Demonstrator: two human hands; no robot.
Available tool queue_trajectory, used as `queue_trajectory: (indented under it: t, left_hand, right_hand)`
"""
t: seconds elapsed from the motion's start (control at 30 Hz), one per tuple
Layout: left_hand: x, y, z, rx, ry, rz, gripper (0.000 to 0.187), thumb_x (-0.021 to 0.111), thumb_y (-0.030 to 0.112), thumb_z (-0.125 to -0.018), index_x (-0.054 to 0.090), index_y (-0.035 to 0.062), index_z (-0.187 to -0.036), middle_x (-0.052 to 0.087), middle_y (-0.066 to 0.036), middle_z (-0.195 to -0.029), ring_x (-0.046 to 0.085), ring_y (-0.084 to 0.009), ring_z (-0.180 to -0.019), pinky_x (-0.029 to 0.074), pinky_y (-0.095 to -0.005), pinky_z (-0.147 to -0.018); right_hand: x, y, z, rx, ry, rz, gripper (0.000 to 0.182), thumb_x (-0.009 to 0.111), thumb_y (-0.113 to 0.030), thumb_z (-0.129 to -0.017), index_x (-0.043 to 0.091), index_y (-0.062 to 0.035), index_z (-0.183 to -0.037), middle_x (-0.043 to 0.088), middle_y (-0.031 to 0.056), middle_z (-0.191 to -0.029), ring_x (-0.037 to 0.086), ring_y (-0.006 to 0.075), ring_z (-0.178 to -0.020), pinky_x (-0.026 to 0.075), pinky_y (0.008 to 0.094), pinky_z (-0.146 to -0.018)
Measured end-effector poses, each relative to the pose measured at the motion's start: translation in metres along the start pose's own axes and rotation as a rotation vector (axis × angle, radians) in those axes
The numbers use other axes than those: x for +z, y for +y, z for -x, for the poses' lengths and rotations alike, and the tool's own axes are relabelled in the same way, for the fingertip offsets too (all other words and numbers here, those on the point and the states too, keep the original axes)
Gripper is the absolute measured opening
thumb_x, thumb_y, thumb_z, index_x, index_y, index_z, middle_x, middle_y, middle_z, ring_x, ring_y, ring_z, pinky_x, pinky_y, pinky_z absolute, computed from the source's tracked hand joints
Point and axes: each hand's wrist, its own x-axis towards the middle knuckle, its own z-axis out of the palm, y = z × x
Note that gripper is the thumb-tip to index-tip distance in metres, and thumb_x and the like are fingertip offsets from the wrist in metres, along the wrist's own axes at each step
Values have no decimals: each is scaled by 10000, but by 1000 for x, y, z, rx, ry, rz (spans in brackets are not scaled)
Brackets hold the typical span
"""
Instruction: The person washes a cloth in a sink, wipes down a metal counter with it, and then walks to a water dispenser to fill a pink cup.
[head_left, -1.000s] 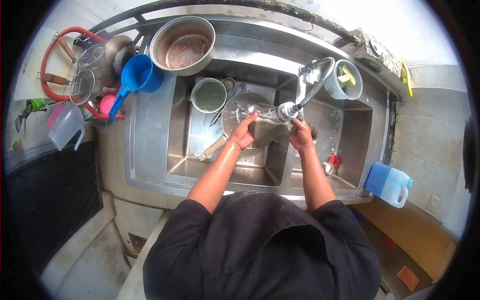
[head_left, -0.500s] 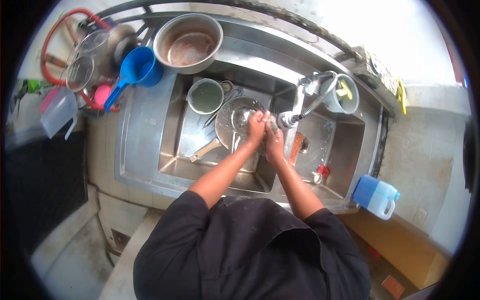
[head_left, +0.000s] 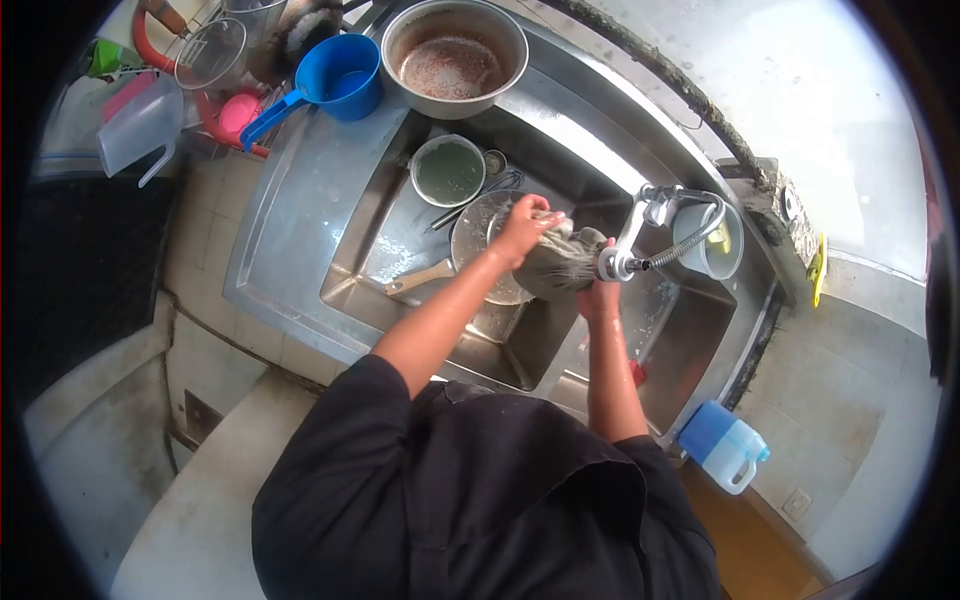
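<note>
Your left hand (head_left: 522,228) is closed on the upper edge of a grey-brown cloth (head_left: 556,266), and your right hand (head_left: 598,297) grips it from below, mostly hidden behind the spray head (head_left: 611,264) of the pull-out tap. The cloth hangs bunched between both hands over the divider of the double sink (head_left: 300,215), right in the water stream (you can see thin jets running across it).

Judging by how it sags and folds, the cloth is soaked: soft, limp, heavier than when dry, and probably slick if soap is in it. It will not hold any shape, so take it by gathered handfuls rather than by a corner, with your hands apart at opposite ends if you mean to wring or spread it. A pinch at one edge would likely let the rest drop into the basin.

Just under your left hand lies a round pan (head_left: 478,240) with a pale wooden handle pointing toward you, and beyond it stands a small pot (head_left: 447,170) of cloudy water with some cutlery beside it. On the bench behind the sink sit a big metal bowl (head_left: 455,60) and a blue scoop (head_left: 335,75). A white cup (head_left: 712,240) stands close to the tap, and a blue-and-white jug (head_left: 725,445) sits at the sink's near right corner.
</note>
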Motion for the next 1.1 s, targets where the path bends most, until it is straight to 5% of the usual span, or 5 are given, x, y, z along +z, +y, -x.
queue_trajectory:
  t: [0.07, 0.13, 0.37, 0.47, 1.1]
  left_hand:
    - [-40, 12, -1, -102, -81, -129, 464, 777, 187, -828, 511, 55, -1186, 628, -79, -980, 598, -119, -946, 470, -271, -802]
    - [-65, 36, 6, -168, -221, -505, 607, 801, 222, -796, 521, 35, -1301, 654, -126, -1076, 611, -162, -1016, 464, -303, -871]
    - [-89, 87, 29, -256, -338, -652, 427, 730, 98, -824, 629, 59, -1237, 671, -102, -1129, 600, -174, -1053, 443, -289, -881]
    - [-85, 82, 40, 89, -186, -537, 427, 709, 72, -840, 608, 73, -1255, 657, -87, -1140, 583, -148, -1071, 451, -291, -907]
    - [-92, 118, 56, 211, -36, -450, 130, 699, 65, -879, 709, 15, -998, 688, -12, -884, 606, -63, -824, 475, -225, -765]
  right_hand:
    - [-13, -12, 9, -342, -120, 719, 252, 522, -298, -1000, 604, -66, -1057, 617, 1, -938, 566, 116, -886, 464, 306, -847]
    - [-8, -24, 19, -265, -77, 481, 196, 592, -213, -953, 607, -50, -1062, 630, 5, -952, 575, 106, -896, 465, 302, -832]
    - [20, -43, 46, -241, -162, 815, 325, 783, -112, -786, 617, -19, -1050, 650, 25, -981, 606, 120, -917, 485, 292, -802]
    - [45, -50, 62, -248, -142, 916, 281, 778, -107, -794, 627, -26, -1016, 646, 13, -935, 591, 108, -880, 479, 291, -789]
    - [11, -45, 49, -183, -185, 678, 236, 688, 23, -807, 660, 18, -1041, 695, 51, -984, 659, 114, -869, 539, 274, -815]
